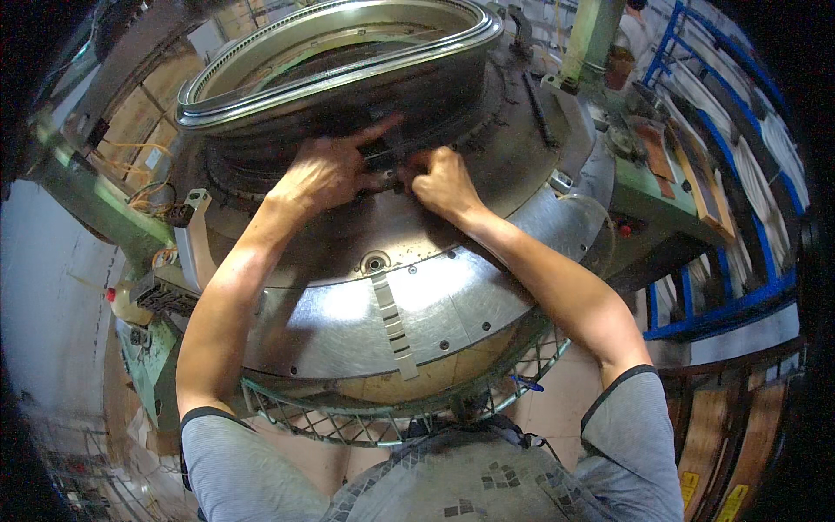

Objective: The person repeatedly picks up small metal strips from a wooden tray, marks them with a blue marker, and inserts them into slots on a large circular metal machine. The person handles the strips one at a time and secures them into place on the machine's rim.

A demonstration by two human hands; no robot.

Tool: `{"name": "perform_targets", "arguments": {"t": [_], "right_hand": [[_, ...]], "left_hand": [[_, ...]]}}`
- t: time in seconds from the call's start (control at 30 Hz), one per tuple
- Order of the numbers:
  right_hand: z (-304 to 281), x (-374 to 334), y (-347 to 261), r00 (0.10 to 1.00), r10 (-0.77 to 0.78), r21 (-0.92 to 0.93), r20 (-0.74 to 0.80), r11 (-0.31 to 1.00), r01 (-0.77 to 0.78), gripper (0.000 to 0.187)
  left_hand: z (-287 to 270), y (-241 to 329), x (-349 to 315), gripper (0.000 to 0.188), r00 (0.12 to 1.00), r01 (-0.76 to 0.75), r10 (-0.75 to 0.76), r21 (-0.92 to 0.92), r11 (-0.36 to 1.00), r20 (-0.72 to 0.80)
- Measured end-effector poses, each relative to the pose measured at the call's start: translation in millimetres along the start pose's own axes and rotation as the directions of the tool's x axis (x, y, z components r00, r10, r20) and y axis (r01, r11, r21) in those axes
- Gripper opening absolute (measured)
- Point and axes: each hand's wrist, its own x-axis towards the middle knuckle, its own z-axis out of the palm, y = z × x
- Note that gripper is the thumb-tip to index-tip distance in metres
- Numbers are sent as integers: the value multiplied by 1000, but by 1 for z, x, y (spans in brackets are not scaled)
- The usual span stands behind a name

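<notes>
Both arms reach forward over a large round metal machine with a dark, shiny bed (487,187). My left hand (326,172) is at the foot of the raised metal ring (339,80), its index finger stretched out and apart from the thumb. Motion smears that finger. Close beside it, my right hand (444,181) is closed, the fingers curled in a pinch. A small metal part (389,175) shows between the two hands; whatever the right fingers hold is hidden. Nearer me lies a polished curved plate (470,300) with a slotted metal strip (393,326).
Green machine posts (104,200) rise on both sides. A dark rod (539,109) lies on the bed at right. Beyond it, a green side table (652,204) carries small items. Blue racks (757,209) hold pale material. A green lattice guard (348,426) curves before me.
</notes>
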Motion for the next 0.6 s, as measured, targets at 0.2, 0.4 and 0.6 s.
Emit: {"name": "perform_targets", "arguments": {"t": [0.2,0.4,0.6], "right_hand": [[-2,-12,-6,1000,7,4,-13,1000,-7,20],[4,-12,-9,999,-21,32,-42,999,22,19],[2,-6,-2,994,26,88,-109,996,-16,21]], "left_hand": [[-1,1,-5,85,994,-111,113,-89,990,10],[5,-8,1,88,998,-65,64,-28,998,-4],[4,-9,-3,90,987,-144,147,48,988,-63]]}}
